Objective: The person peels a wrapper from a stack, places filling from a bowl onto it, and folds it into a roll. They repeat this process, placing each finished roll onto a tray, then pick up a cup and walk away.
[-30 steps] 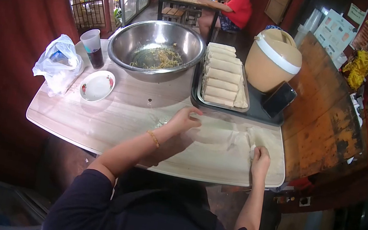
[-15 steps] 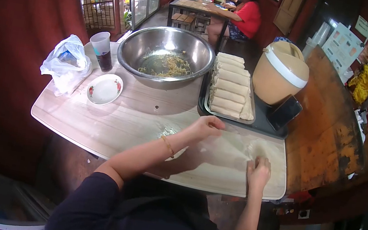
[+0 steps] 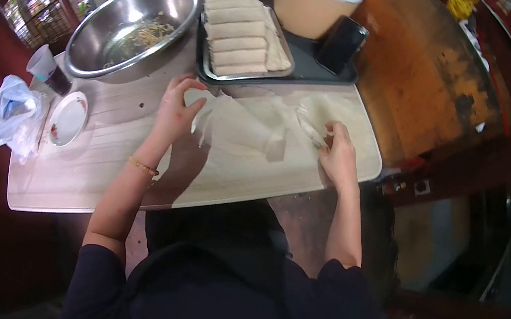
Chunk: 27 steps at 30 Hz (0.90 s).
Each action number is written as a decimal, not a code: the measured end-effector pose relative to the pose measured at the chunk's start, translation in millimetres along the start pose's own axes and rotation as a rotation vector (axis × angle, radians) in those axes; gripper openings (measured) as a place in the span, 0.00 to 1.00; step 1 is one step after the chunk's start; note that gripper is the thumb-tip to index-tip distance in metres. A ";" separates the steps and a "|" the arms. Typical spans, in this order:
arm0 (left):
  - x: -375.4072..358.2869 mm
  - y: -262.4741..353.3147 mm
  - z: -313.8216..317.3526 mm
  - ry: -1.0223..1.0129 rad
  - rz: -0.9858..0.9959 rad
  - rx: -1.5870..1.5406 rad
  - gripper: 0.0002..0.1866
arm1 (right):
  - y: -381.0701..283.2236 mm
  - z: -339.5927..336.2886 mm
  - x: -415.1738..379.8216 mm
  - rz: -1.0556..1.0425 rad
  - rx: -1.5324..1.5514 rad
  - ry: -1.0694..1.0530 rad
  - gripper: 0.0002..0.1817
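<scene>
A thin, pale spring roll wrapper (image 3: 244,124) lies spread on the table between my hands. My left hand (image 3: 177,109) is just beyond its left edge, thumb and fingers curved and apart, with nothing visible between them. On the right, my right hand (image 3: 340,155) has its fingertips closed on the edge of another wrapper (image 3: 317,116), which looks folded or bunched. Behind the wrappers, several rolled spring rolls (image 3: 239,32) lie in rows on a metal tray (image 3: 287,57).
A dark tray (image 3: 309,79) holds the metal tray, a black phone (image 3: 342,45) and a beige cooler (image 3: 315,4). Leftward are a steel bowl (image 3: 98,32) with filling remnants, a cup (image 3: 48,67), a floral saucer (image 3: 70,118) and a plastic bag (image 3: 14,116).
The view has tilted down and turned right. My left hand has opened and moved away from my right. A wrapper now shows flat between them.
</scene>
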<state>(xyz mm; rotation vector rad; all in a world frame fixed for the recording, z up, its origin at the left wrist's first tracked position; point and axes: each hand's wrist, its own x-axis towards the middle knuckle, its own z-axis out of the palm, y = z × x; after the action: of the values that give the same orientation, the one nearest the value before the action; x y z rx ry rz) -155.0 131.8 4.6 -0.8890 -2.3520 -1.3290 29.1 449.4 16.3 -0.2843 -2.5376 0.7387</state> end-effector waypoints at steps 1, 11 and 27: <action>6.1 32.0 -8.0 0.001 0.009 0.038 0.12 | 2.2 -3.4 -0.6 0.008 0.050 0.002 0.16; -7.2 123.9 110.1 -0.828 -0.596 -0.939 0.22 | 31.3 -6.6 4.6 0.308 0.409 0.045 0.07; 5.9 122.2 184.4 -0.625 -0.500 -0.813 0.12 | 25.5 -9.6 7.5 0.155 0.440 -0.082 0.13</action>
<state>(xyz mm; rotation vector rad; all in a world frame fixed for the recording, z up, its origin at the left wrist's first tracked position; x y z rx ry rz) -73.0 336.8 -8.6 -1.0672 -2.5726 -2.6534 29.1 477.4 12.3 -0.3053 -2.3625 1.3639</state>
